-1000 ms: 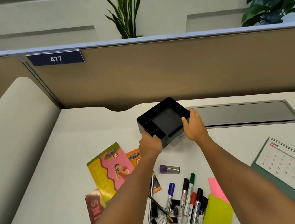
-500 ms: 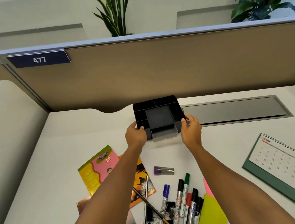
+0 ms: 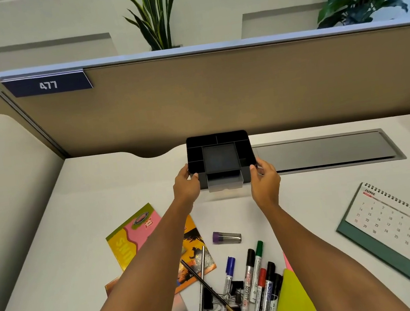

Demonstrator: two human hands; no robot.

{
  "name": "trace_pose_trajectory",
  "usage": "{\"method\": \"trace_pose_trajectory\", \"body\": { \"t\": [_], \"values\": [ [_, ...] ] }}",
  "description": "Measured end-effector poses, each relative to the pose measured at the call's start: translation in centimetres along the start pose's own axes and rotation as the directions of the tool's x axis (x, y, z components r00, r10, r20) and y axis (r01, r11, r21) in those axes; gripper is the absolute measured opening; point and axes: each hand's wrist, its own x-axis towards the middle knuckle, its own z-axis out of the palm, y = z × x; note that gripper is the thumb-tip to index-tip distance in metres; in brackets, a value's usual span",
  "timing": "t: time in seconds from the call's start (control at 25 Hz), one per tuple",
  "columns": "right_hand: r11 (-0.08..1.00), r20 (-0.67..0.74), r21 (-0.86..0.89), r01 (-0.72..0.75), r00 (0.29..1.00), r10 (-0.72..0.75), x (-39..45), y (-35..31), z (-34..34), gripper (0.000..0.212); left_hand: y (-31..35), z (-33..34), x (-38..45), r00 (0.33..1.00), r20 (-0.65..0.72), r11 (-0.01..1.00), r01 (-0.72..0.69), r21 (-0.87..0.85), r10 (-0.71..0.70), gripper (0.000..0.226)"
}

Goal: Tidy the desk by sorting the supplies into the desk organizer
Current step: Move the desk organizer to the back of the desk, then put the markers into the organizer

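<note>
Both hands, left hand and right hand, grip the desk organizer by its sides, likely squaring it on the tabletop for sorting.

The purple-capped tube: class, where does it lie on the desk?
In the head view, the purple-capped tube lies on its side between the two forearms, nearer than the desk organizer and just beyond the markers.

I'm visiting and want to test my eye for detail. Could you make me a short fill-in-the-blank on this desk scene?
1. Both hands, left hand and right hand, hold the black ____.
2. The sign on the partition reads ____.
3. The calendar shows the month of ____.
4. The small tube has a ____ cap.

Missing words: desk organizer; 477; June; purple
</note>
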Motion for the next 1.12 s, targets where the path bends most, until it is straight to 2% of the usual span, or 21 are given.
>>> {"method": "trace_pose_trajectory", "body": {
  "t": [0.28, 0.44, 0.6, 0.68, 0.72, 0.8, 0.88, 1.0, 1.12],
  "values": [
    [1.000, 0.011, -0.013, -0.009, 1.000, 0.009, 0.4, 0.0, -0.3, 0.037, -0.1, 0.2, -0.3, 0.999, 0.047, 0.999, -0.022, -0.023, 0.023, 0.051],
    [0.999, 0.011, -0.048, -0.020, 1.000, 0.021, 0.4, 0.1, -0.8, 0.034, -0.4, 0.4, -0.9, 0.997, 0.073, 0.999, 0.021, -0.046, -0.017, 0.058],
    [0.998, -0.002, -0.055, -0.044, 0.999, 0.044, -0.3, 0.3, -2.1, 0.029, -1.4, 0.4, -2.2, 0.999, 0.049, 0.999, -0.013, 0.035, 0.011, 0.060],
    [0.991, 0.004, -0.090, -0.102, 0.995, 0.103, -0.7, 0.8, -2.9, 0.024, -1.8, 0.2, -3.5, 0.998, -0.007, 0.990, -0.054, 0.127, 0.056, 0.058],
    [0.981, 0.050, -0.121, -0.151, 0.986, 0.158, -0.8, 1.6, -3.1, 0.020, -2.2, 0.1, -4.3, 0.996, -0.028, 0.979, -0.083, 0.188, 0.090, 0.057],
    [0.941, 0.219, -0.239, -0.237, 0.932, 0.290, -1.6, 3.1, -3.9, 0.015, -3.3, -0.2, -5.9, 0.982, -0.003, 0.931, -0.180, 0.319, 0.190, 0.053],
    [0.880, 0.340, -0.421, -0.219, 0.861, 0.377, -3.2, 4.1, -4.6, 0.013, -4.8, -0.4, -7.5, 0.948, 0.099, 0.826, -0.313, 0.469, 0.303, 0.046],
    [0.799, 0.371, -0.580, -0.159, 0.821, 0.433, -5.9, 4.4, -5.5, 0.029, -6.4, -0.3, -9.5, 0.899, 0.251, 0.671, -0.436, 0.599, 0.360, 0.038],
    [0.709, 0.329, -0.698, -0.106, 0.831, 0.449, -7.6, 4.1, -5.7, 0.041, -6.8, 0.5, -11.4, 0.867, 0.286, 0.584, -0.489, 0.648, 0.408, 0.028]
  ]
}}
